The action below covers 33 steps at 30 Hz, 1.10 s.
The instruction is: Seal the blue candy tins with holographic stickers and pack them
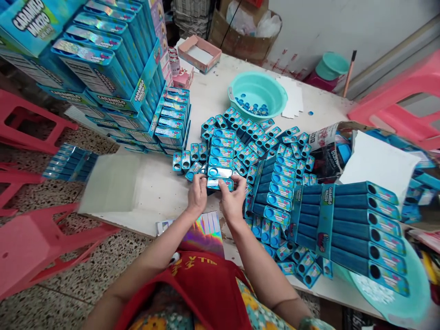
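A row of narrow blue boxes [222, 151] stands on the table in front of me, printed ends up. At its near end is one blue box [213, 183] with a shiny strip across its top. My left hand [198, 195] grips the left end of that box, fingers closed against it. From the right, my right hand [233, 199] closes on the same box, its thumb pressed on the top. Some of the fingers are hidden behind the box. Below my hands lies a rainbow-shiny sheet of stickers [204, 229], partly covered by my left forearm and the red apron.
Loose blue boxes [256, 137] crowd behind and right of my hands. Banded rows [347, 229] lie at the right. A turquoise basin [257, 94] holds small blue discs. Filled display trays [113, 98] are stacked at the left. Pink stools [34, 247] flank the table.
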### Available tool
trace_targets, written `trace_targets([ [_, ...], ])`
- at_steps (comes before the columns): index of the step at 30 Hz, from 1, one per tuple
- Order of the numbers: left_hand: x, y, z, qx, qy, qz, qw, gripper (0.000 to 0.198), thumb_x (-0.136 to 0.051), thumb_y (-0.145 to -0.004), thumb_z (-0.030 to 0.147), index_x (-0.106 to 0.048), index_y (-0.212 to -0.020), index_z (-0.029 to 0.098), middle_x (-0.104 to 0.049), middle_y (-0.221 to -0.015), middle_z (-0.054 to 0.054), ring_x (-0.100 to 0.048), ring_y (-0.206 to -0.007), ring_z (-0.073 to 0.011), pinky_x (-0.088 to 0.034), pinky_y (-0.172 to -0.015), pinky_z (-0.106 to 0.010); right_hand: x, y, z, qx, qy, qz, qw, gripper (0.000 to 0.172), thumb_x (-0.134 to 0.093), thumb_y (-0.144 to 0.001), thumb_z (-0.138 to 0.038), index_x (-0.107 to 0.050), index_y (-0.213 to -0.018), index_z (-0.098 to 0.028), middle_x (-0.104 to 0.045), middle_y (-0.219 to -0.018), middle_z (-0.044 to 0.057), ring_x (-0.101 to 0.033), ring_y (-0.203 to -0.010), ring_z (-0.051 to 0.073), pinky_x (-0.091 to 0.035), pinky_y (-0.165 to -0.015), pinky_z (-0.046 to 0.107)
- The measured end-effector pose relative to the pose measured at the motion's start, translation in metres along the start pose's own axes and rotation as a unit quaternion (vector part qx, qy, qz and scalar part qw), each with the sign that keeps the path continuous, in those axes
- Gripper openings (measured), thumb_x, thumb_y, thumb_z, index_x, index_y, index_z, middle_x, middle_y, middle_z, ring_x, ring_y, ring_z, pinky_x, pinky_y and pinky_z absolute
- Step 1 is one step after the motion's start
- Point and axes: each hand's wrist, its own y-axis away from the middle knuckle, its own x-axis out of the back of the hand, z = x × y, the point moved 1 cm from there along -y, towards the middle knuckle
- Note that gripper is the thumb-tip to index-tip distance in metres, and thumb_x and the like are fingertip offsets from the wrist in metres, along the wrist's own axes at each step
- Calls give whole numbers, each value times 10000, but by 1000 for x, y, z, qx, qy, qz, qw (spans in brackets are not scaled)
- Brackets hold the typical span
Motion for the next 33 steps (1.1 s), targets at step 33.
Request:
trace_targets([
  [33,39,72,-78,-33,-224,-345,911,315,-358,-904,313,-630,-793,199,-670,-874,-41,-568,-893,-199,-335,-810,-324,11,102,101,283,272,-326,860,122,-484,-902,-233,-595,-933,-191,-609,-1075,90,-511,-961,216,-415,-806,359],
])
